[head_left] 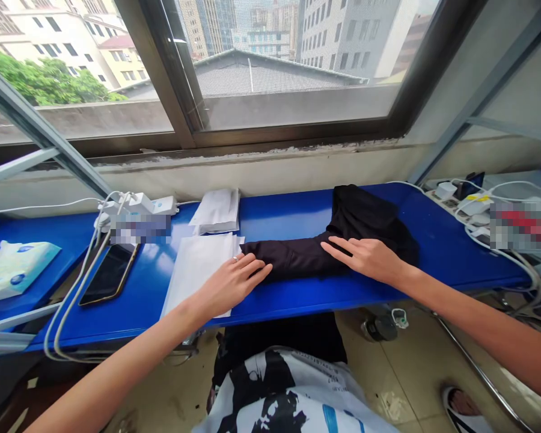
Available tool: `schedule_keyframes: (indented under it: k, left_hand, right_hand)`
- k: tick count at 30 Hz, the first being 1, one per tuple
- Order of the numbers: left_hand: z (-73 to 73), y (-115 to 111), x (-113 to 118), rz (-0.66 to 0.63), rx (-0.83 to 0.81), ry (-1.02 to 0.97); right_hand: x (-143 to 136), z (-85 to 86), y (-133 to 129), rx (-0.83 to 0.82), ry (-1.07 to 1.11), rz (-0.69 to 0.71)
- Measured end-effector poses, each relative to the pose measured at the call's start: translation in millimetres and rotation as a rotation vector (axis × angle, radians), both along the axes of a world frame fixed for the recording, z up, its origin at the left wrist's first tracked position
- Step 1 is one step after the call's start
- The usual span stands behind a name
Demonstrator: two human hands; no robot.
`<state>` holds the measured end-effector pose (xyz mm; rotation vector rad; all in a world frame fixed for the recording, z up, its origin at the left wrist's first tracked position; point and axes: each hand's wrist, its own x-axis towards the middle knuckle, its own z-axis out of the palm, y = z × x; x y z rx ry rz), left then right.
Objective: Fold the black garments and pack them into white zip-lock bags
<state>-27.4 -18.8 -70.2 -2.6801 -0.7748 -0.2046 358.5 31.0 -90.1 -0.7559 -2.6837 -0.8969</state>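
Observation:
A black piece of cloth, seemingly a garment, lies across the blue tabletop, its left part folded into a long flat strip and its right part loosely bunched. At the strip's left end rests my left hand, palm down with fingers stretched over the fabric. Farther right, my right hand lies on the cloth near the bunched part, fingers extended. Neither hand grips the cloth. Beside and partly under my left hand are flat white sheets or bags. A stack of white packets sits behind them.
The narrow blue table runs below a window. To the left are a phone, a white power strip with hanging cables, and a tissue pack. Chargers and cables lie at the right. Metal frame posts flank both sides.

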Motion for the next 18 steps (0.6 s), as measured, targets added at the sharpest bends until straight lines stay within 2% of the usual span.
schedule_keyframes:
  k: [3,7,11,15,18]
  left_hand:
    - [6.6,1.9,1.3,0.041,0.023,-0.007]
    - [13.7,-3.3,-4.6,0.039,0.058,-0.087]
    - [10.8,-16.1,-9.1,-0.007,-0.025,-0.019]
    - [7.2,-26.1,-0.1,0.064,-0.037,0.014]
    - [4.4,-26.9,12.7,0.052,0.015,0.022]
  right_hand:
    - [-3.3,0.8,0.8,0.039,-0.062,-0.022]
    - [-2.7,0.7,-1.0,0.021,-0.022,0.135]
    - [4.4,5.8,-7.5,-0.205,0.041,0.286]
    - [5.8,14.9,-21.3,-0.428,0.016,0.263]
    - [1.9,8.5,-37.9,-0.453,0.024,0.272]
